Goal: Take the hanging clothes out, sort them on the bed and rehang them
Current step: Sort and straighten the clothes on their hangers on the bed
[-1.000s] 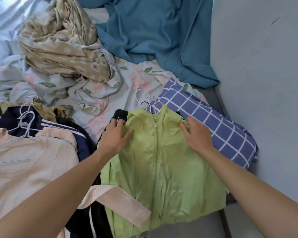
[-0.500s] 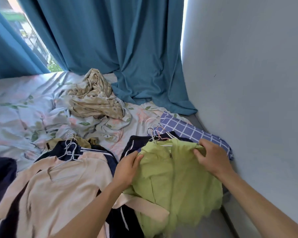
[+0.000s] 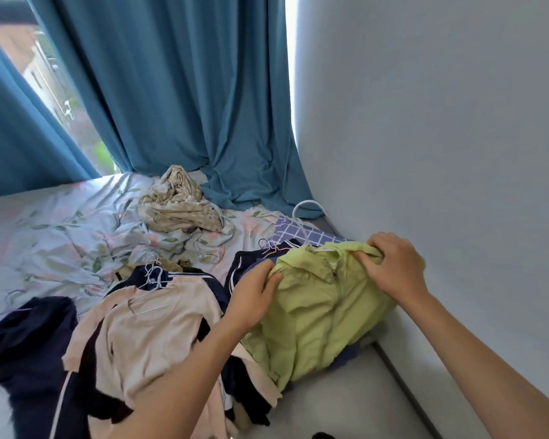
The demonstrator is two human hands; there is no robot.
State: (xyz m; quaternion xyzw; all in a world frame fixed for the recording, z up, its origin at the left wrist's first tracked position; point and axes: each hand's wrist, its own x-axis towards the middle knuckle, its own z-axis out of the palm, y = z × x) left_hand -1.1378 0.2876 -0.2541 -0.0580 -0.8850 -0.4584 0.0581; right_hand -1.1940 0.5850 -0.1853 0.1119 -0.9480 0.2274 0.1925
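Two hands work the green jacket [image 3: 314,308]: our left hand [image 3: 254,296] pinches its left shoulder, our right hand [image 3: 393,267] grips the right. It lies at the bed's [image 3: 45,223] near corner. We judge it's being picked up for rehanging. Right of our grip the wall [image 3: 441,153] crowds us; leftward lies the pink top [image 3: 159,321]; above, the white hanger hook [image 3: 305,210] pokes free.

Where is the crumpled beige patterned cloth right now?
The beige patterned cloth lies bunched on the bed, just left of the teal curtain's foot.
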